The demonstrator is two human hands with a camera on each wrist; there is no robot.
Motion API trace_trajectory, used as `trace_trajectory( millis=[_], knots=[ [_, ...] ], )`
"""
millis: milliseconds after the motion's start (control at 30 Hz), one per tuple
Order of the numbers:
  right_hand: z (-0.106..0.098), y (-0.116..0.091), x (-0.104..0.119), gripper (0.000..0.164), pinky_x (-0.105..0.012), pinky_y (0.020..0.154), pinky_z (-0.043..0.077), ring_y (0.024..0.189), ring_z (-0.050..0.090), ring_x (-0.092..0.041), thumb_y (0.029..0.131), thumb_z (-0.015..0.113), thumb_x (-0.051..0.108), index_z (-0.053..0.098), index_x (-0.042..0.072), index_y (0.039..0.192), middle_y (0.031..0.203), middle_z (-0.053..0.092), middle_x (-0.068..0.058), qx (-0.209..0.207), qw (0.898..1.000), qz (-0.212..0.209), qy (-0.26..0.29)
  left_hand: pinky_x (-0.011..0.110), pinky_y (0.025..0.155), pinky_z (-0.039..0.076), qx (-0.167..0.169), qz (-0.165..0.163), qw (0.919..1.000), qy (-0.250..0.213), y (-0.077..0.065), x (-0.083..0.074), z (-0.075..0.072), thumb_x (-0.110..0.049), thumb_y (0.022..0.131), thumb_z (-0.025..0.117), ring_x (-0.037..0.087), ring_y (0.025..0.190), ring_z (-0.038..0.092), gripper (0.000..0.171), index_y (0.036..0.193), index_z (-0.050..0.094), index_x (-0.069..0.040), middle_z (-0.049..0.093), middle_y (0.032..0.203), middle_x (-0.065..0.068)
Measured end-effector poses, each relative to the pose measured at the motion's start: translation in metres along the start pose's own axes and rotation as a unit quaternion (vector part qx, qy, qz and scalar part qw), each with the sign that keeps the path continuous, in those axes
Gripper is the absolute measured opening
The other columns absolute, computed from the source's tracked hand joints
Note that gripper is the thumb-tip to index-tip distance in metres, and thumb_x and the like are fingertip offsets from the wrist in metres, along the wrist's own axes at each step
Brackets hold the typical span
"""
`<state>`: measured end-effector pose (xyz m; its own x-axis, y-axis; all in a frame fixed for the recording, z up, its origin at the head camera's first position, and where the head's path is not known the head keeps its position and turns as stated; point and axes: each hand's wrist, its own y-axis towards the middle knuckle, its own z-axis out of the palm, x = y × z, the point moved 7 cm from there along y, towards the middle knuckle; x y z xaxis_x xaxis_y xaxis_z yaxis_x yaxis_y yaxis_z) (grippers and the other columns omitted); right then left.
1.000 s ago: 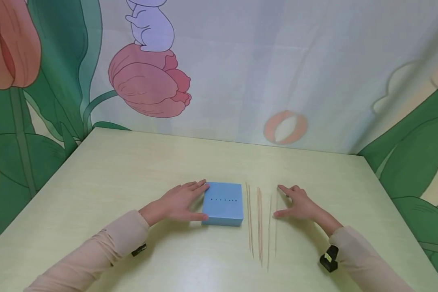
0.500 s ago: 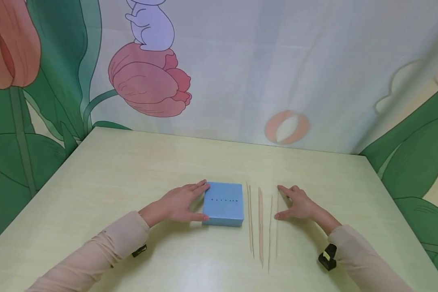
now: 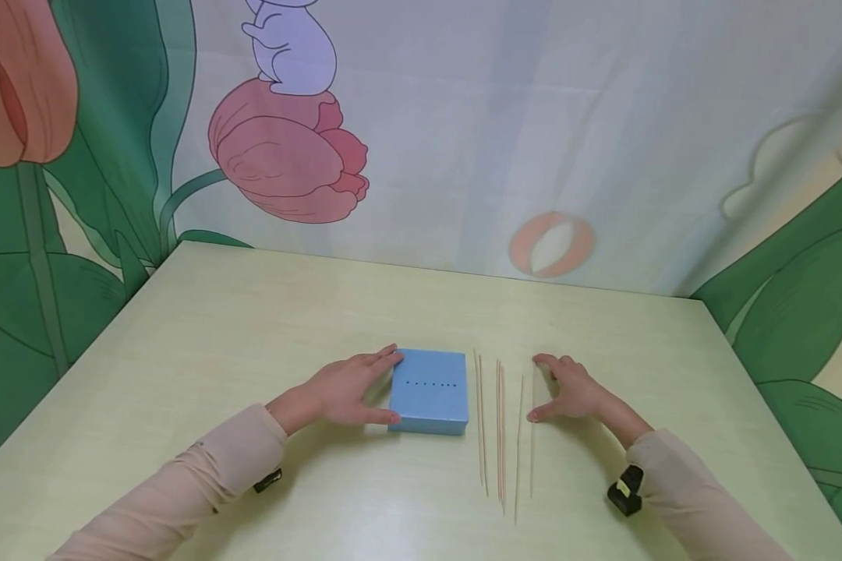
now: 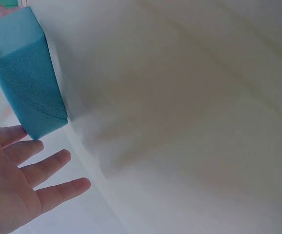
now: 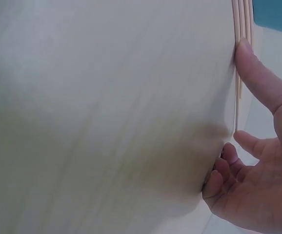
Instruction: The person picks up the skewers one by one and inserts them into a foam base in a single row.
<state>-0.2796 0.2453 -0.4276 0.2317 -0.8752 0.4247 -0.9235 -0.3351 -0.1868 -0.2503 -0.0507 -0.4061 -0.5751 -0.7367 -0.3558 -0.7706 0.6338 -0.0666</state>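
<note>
A blue foam block (image 3: 429, 393) with a row of small holes along its top lies on the table. At its left side, my left hand (image 3: 340, 389) touches it with thumb and fingertips spread to the front and back corners; the left wrist view shows the fingers (image 4: 58, 163) straight. To the right of the block, several thin wooden sticks (image 3: 500, 428) lie lengthwise. My right hand (image 3: 571, 393) is at the outermost stick (image 3: 532, 460), thumb and index finger spread apart along it. In the right wrist view, the other fingers (image 5: 224, 170) are curled in against the table.
The pale wooden table (image 3: 309, 304) extends to a printed curtain (image 3: 449, 156) at the back, with leaf-patterned cloth at both sides. A black wrist device (image 3: 626, 491) hangs at the right sleeve, and another (image 3: 267, 480) under the left.
Both hands, the block and the sticks stay in place. Only the right forearm has shifted very slightly.
</note>
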Motion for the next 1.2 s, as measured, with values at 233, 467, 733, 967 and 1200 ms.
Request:
trace_trajectory(
  millis=[233, 467, 733, 967, 1200],
  knots=[
    [-0.003, 0.0, -0.004, 0.101, -0.048, 0.082, 0.038, 0.091, 0.044, -0.034, 0.055, 0.088, 0.032, 0.029, -0.003, 0.129, 0.098, 0.047, -0.02, -0.017, 0.999, 0.006, 0.05, 0.046, 0.089, 0.041, 0.003, -0.004, 1.0, -0.006, -0.001, -0.001, 0.0, -0.06, 0.077, 0.059, 0.03, 0.129, 0.033, 0.09, 0.145, 0.024, -0.011, 0.021, 0.15, 0.008],
    [-0.006, -0.005, -0.009, 0.1, -0.031, 0.07, 0.04, 0.076, 0.047, -0.022, 0.063, 0.084, 0.015, 0.016, -0.001, 0.134, 0.089, 0.052, -0.013, -0.006, 0.981, 0.007, 0.192, 0.047, 0.088, 0.042, 0.002, -0.003, 1.0, -0.008, 0.0, -0.002, -0.001, -0.06, 0.076, 0.06, 0.03, 0.129, 0.033, 0.091, 0.144, 0.025, -0.011, 0.021, 0.149, 0.009],
    [-0.006, -0.01, -0.007, 0.09, -0.029, 0.067, 0.052, 0.075, 0.064, -0.025, 0.077, 0.063, -0.012, 0.002, 0.001, 0.141, 0.084, 0.063, -0.019, 0.002, 0.934, -0.007, 0.358, 0.047, 0.088, 0.042, 0.005, -0.005, 0.9999, -0.013, 0.001, -0.002, -0.002, -0.059, 0.076, 0.062, 0.031, 0.128, 0.035, 0.091, 0.144, 0.027, -0.01, 0.021, 0.149, 0.01],
    [-0.017, -0.016, 0.005, 0.091, -0.034, 0.067, 0.053, 0.075, 0.064, -0.023, 0.077, 0.061, -0.014, 0.005, 0.011, 0.145, 0.092, 0.057, -0.03, -0.045, 0.917, -0.024, 0.396, 0.047, 0.089, 0.042, 0.012, -0.01, 0.9997, -0.017, 0.002, -0.002, -0.002, -0.058, 0.075, 0.063, 0.031, 0.128, 0.034, 0.092, 0.144, 0.027, -0.01, 0.02, 0.149, 0.01],
    [-0.03, -0.021, 0.022, 0.085, -0.032, 0.065, 0.052, 0.075, 0.065, -0.019, 0.083, 0.057, -0.012, 0.009, 0.016, 0.147, 0.093, 0.058, -0.028, -0.079, 0.911, -0.065, 0.399, 0.046, 0.087, 0.043, 0.012, -0.013, 0.9994, -0.029, 0.003, 0.0, -0.001, -0.058, 0.073, 0.065, 0.029, 0.128, 0.035, 0.093, 0.144, 0.026, -0.01, 0.018, 0.15, 0.007]
  ],
)
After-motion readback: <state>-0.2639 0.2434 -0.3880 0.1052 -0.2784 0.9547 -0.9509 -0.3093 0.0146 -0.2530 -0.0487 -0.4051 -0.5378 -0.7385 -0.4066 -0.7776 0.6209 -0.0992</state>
